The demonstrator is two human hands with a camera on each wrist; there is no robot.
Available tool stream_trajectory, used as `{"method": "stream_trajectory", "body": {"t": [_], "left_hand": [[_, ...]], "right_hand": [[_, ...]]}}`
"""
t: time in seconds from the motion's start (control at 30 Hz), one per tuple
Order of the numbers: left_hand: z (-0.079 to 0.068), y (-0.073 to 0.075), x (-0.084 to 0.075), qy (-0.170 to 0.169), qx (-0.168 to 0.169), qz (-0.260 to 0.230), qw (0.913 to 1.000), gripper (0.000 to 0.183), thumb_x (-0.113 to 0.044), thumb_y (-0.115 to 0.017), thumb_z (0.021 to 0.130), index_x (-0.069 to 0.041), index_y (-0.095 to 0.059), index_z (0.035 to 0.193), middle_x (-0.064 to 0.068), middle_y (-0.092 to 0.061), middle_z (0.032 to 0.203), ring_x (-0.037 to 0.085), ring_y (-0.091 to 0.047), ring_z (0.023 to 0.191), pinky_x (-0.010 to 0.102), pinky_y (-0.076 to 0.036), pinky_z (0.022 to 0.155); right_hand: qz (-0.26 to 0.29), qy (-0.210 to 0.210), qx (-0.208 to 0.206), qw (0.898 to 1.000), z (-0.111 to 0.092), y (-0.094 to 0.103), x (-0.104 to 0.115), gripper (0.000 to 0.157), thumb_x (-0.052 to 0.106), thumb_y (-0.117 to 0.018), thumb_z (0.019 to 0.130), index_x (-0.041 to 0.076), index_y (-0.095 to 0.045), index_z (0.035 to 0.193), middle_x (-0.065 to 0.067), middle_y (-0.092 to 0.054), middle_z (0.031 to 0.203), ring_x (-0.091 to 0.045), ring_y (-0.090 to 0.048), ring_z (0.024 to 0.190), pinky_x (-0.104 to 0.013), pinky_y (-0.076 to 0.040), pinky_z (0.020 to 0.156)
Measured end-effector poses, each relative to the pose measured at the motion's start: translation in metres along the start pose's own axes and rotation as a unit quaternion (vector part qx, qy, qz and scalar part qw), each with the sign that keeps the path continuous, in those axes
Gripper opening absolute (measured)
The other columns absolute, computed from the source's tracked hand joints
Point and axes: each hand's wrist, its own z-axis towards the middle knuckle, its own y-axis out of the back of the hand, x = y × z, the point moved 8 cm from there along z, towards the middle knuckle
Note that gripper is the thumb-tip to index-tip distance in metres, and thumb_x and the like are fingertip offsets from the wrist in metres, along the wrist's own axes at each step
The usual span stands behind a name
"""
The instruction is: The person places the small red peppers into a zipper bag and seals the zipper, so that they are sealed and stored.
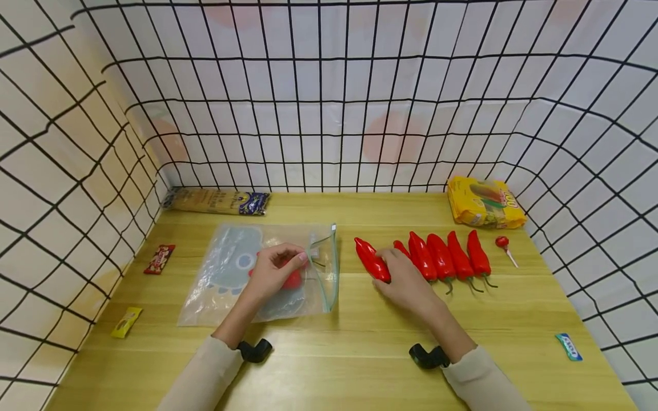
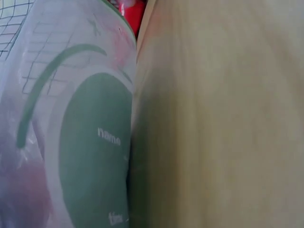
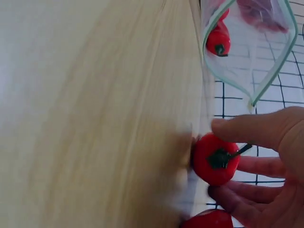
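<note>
My left hand [image 1: 277, 265] pinches the upper layer of a clear zip bag [image 1: 205, 302] at its green-edged mouth, which gapes toward the right. Red peppers [image 3: 218, 42] show inside through the plastic. A printed green patch on the bag [image 2: 95, 156] fills much of the left wrist view, where the hand itself is out of sight. My right hand [image 1: 408, 282] has thumb and fingers round a red pepper [image 1: 369, 257], the leftmost outside the bag. Its green stem end [image 3: 219, 158] faces the right wrist camera. To its right lies a row of several red peppers [image 1: 442, 257], one partly hidden by the hand.
Behind the bag lies a noodle packet [image 1: 216, 201]; a yellow package [image 1: 485, 202] is at the back right, near a lollipop [image 1: 502, 244]. Small wrapped sweets lie left, red [image 1: 159, 259] and yellow [image 1: 126, 322], and a blue-green one [image 1: 569, 347] right. Black wire grid [image 1: 329, 103] encloses the table.
</note>
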Motion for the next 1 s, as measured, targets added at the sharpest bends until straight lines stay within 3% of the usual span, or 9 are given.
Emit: {"method": "stream_trajectory", "body": {"t": [0.17,0.27,0.4,0.6,0.7,0.83,1.0], "left_hand": [[0.0,0.004,-0.002,0.007,-0.006,0.032,0.9994,0.014,-0.021,-0.068,0.092,-0.01,-0.072,0.099,0.009,-0.072,0.092,0.011,-0.063,0.081,0.023,-0.053,0.071],[0.0,0.005,-0.005,0.005,0.002,0.043,0.9991,0.015,-0.018,-0.068,0.092,-0.008,-0.072,0.102,0.009,-0.073,0.095,0.013,-0.066,0.083,0.024,-0.055,0.072],[0.001,0.006,-0.011,0.004,0.004,0.063,0.998,0.016,-0.017,-0.067,0.092,-0.006,-0.073,0.103,0.008,-0.073,0.099,0.014,-0.066,0.087,0.024,-0.056,0.072],[0.002,0.005,-0.013,-0.005,0.005,0.082,0.9966,0.014,-0.017,-0.068,0.092,-0.008,-0.074,0.101,0.006,-0.073,0.098,0.015,-0.066,0.086,0.024,-0.055,0.072],[0.005,0.004,-0.003,-0.011,0.005,0.085,0.9963,0.013,-0.018,-0.068,0.092,-0.01,-0.074,0.101,0.006,-0.074,0.098,0.017,-0.067,0.087,0.025,-0.056,0.072],[0.009,0.007,0.012,-0.008,-0.006,0.074,0.9972,0.014,-0.024,-0.069,0.091,-0.015,-0.074,0.101,0.003,-0.073,0.099,0.017,-0.067,0.087,0.026,-0.056,0.073],[0.008,0.013,0.011,-0.011,-0.027,0.066,0.9974,0.018,-0.035,-0.071,0.089,-0.02,-0.074,0.097,-0.001,-0.074,0.095,0.014,-0.067,0.086,0.027,-0.056,0.074]], "right_hand": [[-0.014,0.005,0.024,1.0,-0.005,-0.005,0.002,0.063,0.027,-0.075,0.085,0.006,-0.047,0.137,-0.015,-0.056,0.127,-0.028,-0.059,0.108,-0.047,-0.053,0.092],[0.016,0.002,0.019,1.0,-0.006,-0.003,0.002,0.058,0.026,-0.073,0.086,0.007,-0.049,0.136,-0.01,-0.062,0.116,-0.022,-0.06,0.093,-0.04,-0.055,0.081],[0.081,-0.027,0.003,0.996,-0.006,0.0,-0.006,0.04,0.017,-0.069,0.086,0.013,-0.059,0.124,-0.004,-0.066,0.104,-0.017,-0.057,0.078,-0.032,-0.051,0.068],[0.125,-0.047,-0.015,0.991,-0.003,-0.003,-0.011,0.032,0.017,-0.072,0.085,0.015,-0.062,0.116,-0.005,-0.067,0.112,-0.017,-0.064,0.088,-0.032,-0.055,0.077],[0.139,-0.051,-0.026,0.989,-0.004,-0.002,-0.01,0.035,0.019,-0.073,0.086,0.014,-0.06,0.118,-0.007,-0.067,0.114,-0.017,-0.065,0.086,-0.031,-0.055,0.074],[0.165,-0.056,-0.053,0.983,-0.007,0.007,-0.012,0.036,0.019,-0.073,0.085,0.015,-0.06,0.118,-0.007,-0.068,0.111,-0.015,-0.066,0.081,-0.03,-0.056,0.074],[0.198,-0.03,-0.058,0.978,-0.011,0.023,-0.008,0.034,0.015,-0.075,0.083,0.021,-0.064,0.114,-0.008,-0.069,0.104,-0.016,-0.066,0.078,-0.029,-0.056,0.075]]}}
